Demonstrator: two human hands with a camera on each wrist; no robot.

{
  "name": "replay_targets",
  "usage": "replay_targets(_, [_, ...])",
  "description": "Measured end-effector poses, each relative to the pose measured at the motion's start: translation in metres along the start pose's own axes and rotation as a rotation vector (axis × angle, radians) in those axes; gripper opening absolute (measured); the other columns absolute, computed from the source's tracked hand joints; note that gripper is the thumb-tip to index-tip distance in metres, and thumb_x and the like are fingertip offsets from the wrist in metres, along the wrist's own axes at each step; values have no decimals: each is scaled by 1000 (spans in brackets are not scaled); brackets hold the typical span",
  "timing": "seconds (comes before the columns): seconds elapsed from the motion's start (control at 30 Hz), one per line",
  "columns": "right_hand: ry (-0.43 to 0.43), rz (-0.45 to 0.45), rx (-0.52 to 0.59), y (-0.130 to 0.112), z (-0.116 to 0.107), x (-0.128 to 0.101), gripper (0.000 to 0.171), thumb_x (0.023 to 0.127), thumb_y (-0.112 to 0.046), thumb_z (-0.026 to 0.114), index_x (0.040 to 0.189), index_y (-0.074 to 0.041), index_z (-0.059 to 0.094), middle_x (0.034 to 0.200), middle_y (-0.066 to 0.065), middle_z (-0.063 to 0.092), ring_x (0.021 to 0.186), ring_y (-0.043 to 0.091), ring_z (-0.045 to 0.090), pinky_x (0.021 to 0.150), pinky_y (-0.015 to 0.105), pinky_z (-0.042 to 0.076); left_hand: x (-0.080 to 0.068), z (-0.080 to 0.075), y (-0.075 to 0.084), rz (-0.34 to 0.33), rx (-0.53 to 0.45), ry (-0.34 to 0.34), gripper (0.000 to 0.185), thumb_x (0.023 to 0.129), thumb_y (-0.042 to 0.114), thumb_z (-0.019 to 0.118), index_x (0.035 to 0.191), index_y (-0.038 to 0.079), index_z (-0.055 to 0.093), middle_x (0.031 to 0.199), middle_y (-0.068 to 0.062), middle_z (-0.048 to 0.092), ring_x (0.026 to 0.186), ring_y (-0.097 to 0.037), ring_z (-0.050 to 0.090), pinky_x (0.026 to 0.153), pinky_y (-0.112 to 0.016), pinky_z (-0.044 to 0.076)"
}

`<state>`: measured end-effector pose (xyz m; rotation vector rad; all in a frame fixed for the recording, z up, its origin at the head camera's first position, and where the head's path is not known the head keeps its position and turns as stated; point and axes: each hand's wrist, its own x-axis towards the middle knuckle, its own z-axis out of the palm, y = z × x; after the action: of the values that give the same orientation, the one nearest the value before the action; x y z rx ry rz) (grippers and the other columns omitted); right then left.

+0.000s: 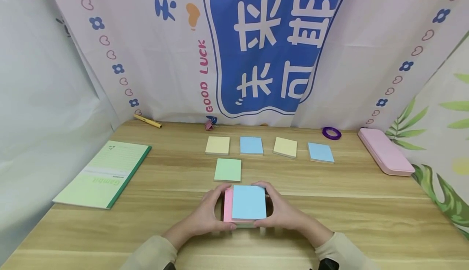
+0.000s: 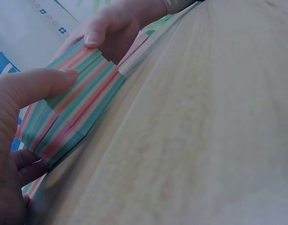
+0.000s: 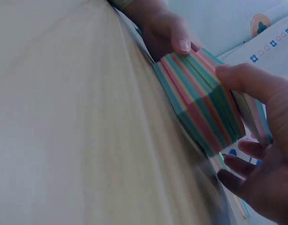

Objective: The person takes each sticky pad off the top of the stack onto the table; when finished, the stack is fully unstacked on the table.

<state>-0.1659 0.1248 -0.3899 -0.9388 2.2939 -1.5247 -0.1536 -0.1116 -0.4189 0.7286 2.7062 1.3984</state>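
Note:
A stack of sticky note pads [image 1: 249, 203] stands near the front middle of the table, between both hands. Its top pad is light blue and sits a little to the right of a pink one. My left hand [image 1: 207, 217] grips the stack's left side, thumb at the near edge and fingers toward the far edge. On the other side my right hand [image 1: 282, 211] holds it the same way. Both wrist views show striped sides in green, pink and yellow, with layers slightly out of line; the right thumb [image 3: 247, 79] presses the edge.
Beyond the stack lie a green pad [image 1: 228, 170] and a row of yellow and blue pads [image 1: 251, 145]. A notebook [image 1: 104, 174] is at left, with a yellow pen [image 1: 147, 121] behind. Pink clip [image 1: 209, 125], purple tape roll [image 1: 331, 133] and pink case [image 1: 385, 152] line the back.

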Motion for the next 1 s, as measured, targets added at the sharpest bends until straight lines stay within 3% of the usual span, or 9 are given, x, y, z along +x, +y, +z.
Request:
replay_targets(0.27, [2,14,138,20,-11,-5,82,66,-3,73,127,-1,18,114,18,40,99,27,45,79,32,41,-1,-1,0,2,14,-11,94,54,43,77,131,15,30,125,0,37,111,-24,30,87,-49,26])
replay_targets(0.43, [-18,75,228,19,-15,-7,83,70,-1,69,130,-3,12,107,23,45,93,29,51,76,34,44,0,-1,-1,-2,14,-14,94,55,44,77,131,15,30,126,-1,38,112,-23,30,87,-49,26])
replay_targets(0.63, [7,87,347,12,-17,-9,85,69,8,65,131,-8,10,110,25,43,94,31,52,76,37,43,0,0,-1,1,12,-16,95,54,45,77,132,16,30,126,-2,38,111,-23,30,87,-48,26])
replay_targets(0.83, [43,33,337,8,-32,-6,85,68,11,65,131,-8,11,108,28,42,91,33,52,74,39,44,1,-1,-1,8,-1,1,95,54,43,78,131,15,31,124,-2,39,110,-24,31,86,-49,27])
replay_targets(1.0, [60,75,282,12,-53,1,87,68,6,67,133,-12,11,111,25,42,95,32,49,75,39,44,0,-1,-1,5,12,-5,95,54,44,77,131,15,30,125,-2,39,110,-25,30,86,-49,26])
